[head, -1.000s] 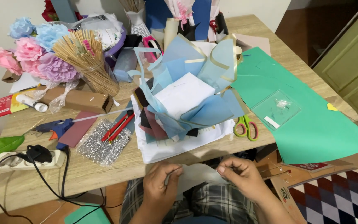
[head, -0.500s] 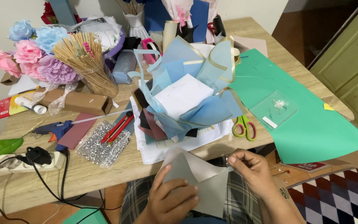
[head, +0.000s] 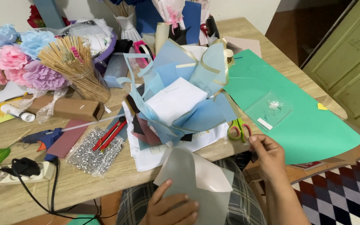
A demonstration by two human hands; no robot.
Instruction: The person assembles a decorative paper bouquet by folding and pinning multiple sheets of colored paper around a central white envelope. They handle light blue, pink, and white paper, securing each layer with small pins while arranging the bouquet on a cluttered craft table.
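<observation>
Low in the middle of the frame the left hand lies flat with fingers spread on a grey-white sheet of paper resting on the lap, pressing it down rather than gripping it; the sheet's upper corners curl up loosely. The right hand, at lower right, has thumb and forefinger pinched together at the table edge, but whether anything sits between them I cannot tell. The sheet looks springy, so with only a flat palm on it, it could slide off the knees or crease. Just above, the blue paper bundle sits on white sheets overhanging the edge, and a knock from either wrist could tip it. The green-handled scissors lie just beside the right hand, near the edge of the green card, and a careless sweep could push them to the floor.
</observation>
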